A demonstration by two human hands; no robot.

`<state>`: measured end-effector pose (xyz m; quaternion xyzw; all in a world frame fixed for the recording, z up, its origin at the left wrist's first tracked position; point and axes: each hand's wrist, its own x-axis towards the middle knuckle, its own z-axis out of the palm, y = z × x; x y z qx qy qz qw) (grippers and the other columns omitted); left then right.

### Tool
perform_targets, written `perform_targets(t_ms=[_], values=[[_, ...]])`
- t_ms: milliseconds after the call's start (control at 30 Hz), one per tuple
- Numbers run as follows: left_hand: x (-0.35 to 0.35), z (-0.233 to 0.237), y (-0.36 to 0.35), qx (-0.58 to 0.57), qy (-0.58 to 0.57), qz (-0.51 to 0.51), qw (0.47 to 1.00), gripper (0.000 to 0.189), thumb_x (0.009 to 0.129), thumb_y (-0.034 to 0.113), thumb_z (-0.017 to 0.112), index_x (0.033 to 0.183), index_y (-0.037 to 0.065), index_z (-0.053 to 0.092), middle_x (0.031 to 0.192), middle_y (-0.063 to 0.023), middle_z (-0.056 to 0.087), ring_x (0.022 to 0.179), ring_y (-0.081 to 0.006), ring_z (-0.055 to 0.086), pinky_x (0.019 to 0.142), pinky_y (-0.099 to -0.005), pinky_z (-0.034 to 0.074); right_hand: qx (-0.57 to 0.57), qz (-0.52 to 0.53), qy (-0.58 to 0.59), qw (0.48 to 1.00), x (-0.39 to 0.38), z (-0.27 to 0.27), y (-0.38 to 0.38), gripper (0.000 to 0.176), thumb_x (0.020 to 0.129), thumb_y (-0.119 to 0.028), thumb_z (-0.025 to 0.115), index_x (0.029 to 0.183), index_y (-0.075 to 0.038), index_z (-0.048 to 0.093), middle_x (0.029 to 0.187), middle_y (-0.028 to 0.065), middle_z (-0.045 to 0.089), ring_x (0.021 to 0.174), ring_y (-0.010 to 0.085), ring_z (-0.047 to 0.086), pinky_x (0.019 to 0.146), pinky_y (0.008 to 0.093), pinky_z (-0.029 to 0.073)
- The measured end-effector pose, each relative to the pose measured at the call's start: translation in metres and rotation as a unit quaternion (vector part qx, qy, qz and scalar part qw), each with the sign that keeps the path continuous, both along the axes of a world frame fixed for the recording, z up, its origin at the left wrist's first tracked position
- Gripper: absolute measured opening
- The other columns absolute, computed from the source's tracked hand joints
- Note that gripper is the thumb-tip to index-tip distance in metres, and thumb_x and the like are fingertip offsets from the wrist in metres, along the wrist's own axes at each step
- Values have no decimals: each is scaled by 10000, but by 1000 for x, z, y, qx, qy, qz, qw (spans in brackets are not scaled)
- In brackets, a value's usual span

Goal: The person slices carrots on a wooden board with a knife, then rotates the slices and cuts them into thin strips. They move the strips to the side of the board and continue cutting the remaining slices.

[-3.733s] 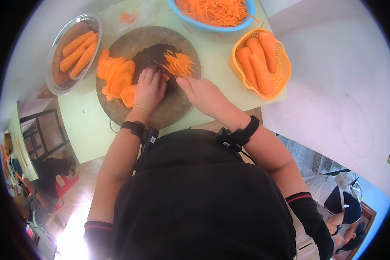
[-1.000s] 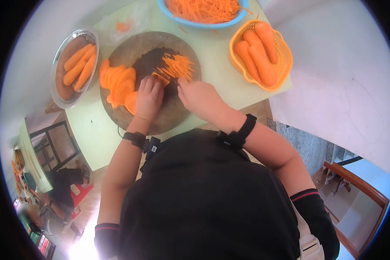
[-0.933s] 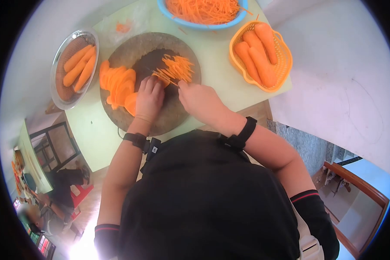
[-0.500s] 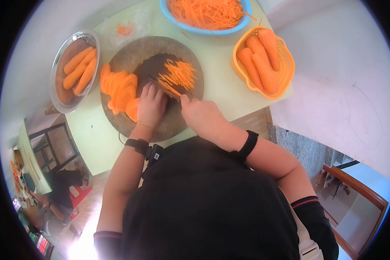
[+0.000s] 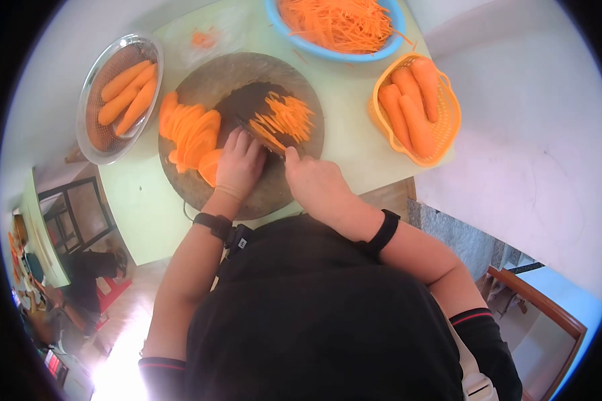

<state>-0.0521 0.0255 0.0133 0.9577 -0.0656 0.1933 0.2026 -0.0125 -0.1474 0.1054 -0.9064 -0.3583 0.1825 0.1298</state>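
Observation:
On a round wooden chopping board [image 5: 274, 194], my right hand [image 5: 318, 184] is closed around the handle of a knife [image 5: 249, 129]. The dark blade slants up and left, with a carrot strip along it. My left hand [image 5: 241, 164] is beside the blade, fingers bent and together, pressing on carrot slices mostly hidden beneath them. Left of that hand, overlapping carrot slices [image 5: 188, 134] fan across the board. Cut carrot strips [image 5: 287, 119] lie in a loose pile beyond the knife, on the board's right side.
A blue basin [image 5: 314, 50] of shredded carrot stands at the back. Whole carrots lie in a yellow basket [image 5: 450, 127] at right and an oval metal strainer tray [image 5: 87, 123] at left. A plastic bag [image 5: 227, 33] lies behind the board. Another person [image 5: 80, 294] is at lower left.
The view has shifted slightly, so the board and containers sit a little differently in frame. Both hands keep nearly the same place on the board, the knife still beside the left fingers.

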Motion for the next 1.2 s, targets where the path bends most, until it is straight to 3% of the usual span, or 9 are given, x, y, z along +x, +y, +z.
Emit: perform_targets(t_ms=[200, 300, 367, 467, 667, 967, 1100, 1167, 1200], values=[[-2, -6, 2, 16, 12, 1, 1000, 320, 726, 58, 671, 1036, 27, 597, 1067, -147, 564, 1089, -337, 538, 875, -400, 504, 63, -25, -18, 998, 14, -18, 20, 120, 827, -52, 540, 918, 26, 527, 696, 205, 653, 635, 329, 684, 566, 409, 552], [1, -3, 1, -4, -2, -8, 1000, 324, 730, 39, 662, 1045, 9, 591, 1088, -147, 565, 1099, -336, 537, 889, -404, 499, 58, -41, 3, 997, 25, -25, 18, 153, 876, -121, 535, 935, 20, 540, 706, 211, 654, 643, 353, 675, 578, 438, 546], [1, -6, 0, -22, -9, -2, 1000, 303, 745, 11, 656, 1041, -5, 590, 1100, -149, 564, 1092, -336, 541, 896, -402, 499, 98, -110, 39, 988, 35, -31, 7, 219, 936, -205, 510, 951, 9, 551, 701, 205, 652, 645, 378, 663, 592, 469, 537], [0, -5, 0, -40, -14, 4, 999, 285, 760, -23, 651, 1038, -22, 589, 1112, -153, 564, 1082, -334, 549, 901, -397, 499, 68, -104, 41, 991, 32, -14, -2, 256, 977, -242, 467, 954, -1, 552, 677, 195, 646, 643, 389, 656, 598, 485, 531], [0, -8, 1, -24, -11, -3, 1000, 316, 745, 2, 657, 1052, -29, 588, 1122, -160, 562, 1093, -338, 542, 907, -399, 497, 37, -38, 16, 998, 13, -5, -6, 200, 959, -185, 478, 934, 3, 544, 637, 180, 643, 599, 351, 663, 552, 451, 533], [-1, -8, 3, -15, 6, -3, 1000, 351, 732, 27, 648, 1073, -34, 588, 1142, -170, 561, 1107, -345, 534, 920, -403, 494, 50, -19, -21, 998, 9, -13, -5, 186, 966, -190, 485, 912, -16, 519, 571, 158, 589, 535, 350, 620, 491, 449, 491], [0, -5, 2, -5, -6, -7, 1000, 353, 732, 27, 648, 1073, -36, 589, 1137, -170, 563, 1112, -343, 533, 918, -403, 497, 55, -29, -4, 998, 14, -14, 7, 188, 962, -190, 491, 929, -8, 527, 588, 171, 599, 561, 361, 627, 520, 458, 500], [0, -6, 2, -7, -7, -7, 1000, 349, 733, 25, 648, 1072, -36, 589, 1134, -170, 563, 1112, -341, 534, 917, -402, 498, 52, -23, 2, 998, 22, -15, 18, 169, 861, -95, 540, 966, 37, 550, 671, 196, 655, 652, 352, 682, 586, 436, 546], [1, -7, 2, -9, -8, -7, 1000, 345, 735, 22, 647, 1070, -36, 588, 1131, -169, 563, 1112, -339, 535, 915, -401, 499, 53, -23, 1, 998, 24, -17, 20, 169, 861, -95, 540, 966, 37, 550, 671, 196, 655, 652, 352, 682, 586, 436, 546]])
